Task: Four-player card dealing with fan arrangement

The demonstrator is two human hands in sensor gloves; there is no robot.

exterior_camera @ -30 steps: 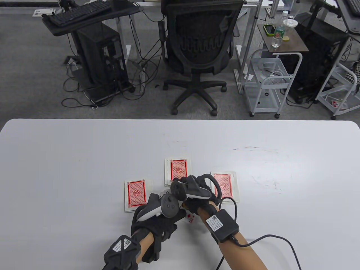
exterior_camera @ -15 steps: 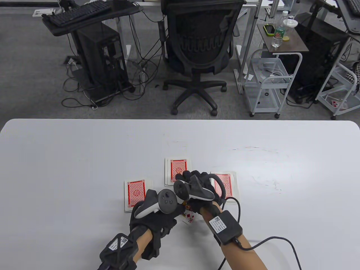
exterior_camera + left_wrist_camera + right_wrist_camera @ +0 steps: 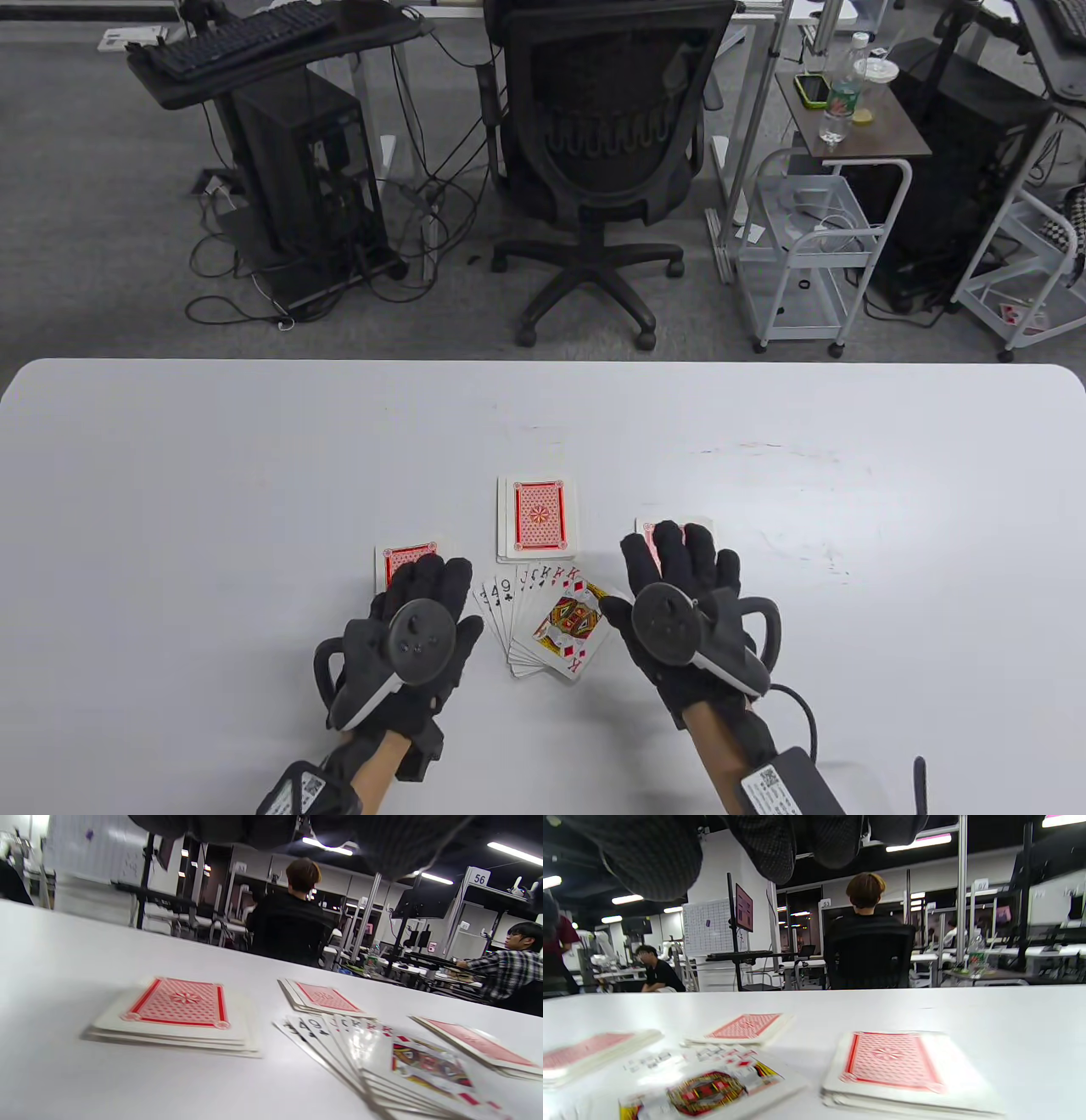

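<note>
**Fan of cards face up between two flat hands**

The fan of cards point(image 3: 547, 624) lies face up on the white surface point(image 3: 212, 475), near the middle of its near edge. Its indices read 3, 4, 9, J, K, K, K, and a king of diamonds is the top card at the right end. In the left wrist view the fan point(image 3: 382, 1065) spreads low across the surface, touching neither hand.

Three face-down piles with red backs sit around it. The middle pile point(image 3: 536, 518) is just beyond the fan, towards the far edge. The left pile point(image 3: 405, 562) is partly covered by the left hand point(image 3: 411, 641), and the right pile point(image 3: 670, 533) is partly covered by the right hand point(image 3: 687, 615).

Both hands are spread open, palms down, fingers extended and gripping nothing, one on each side of the fan. Whether the fingertips actually press on the piles cannot be told.

Beyond the far edge stands a black office chair point(image 3: 607, 153).
</note>
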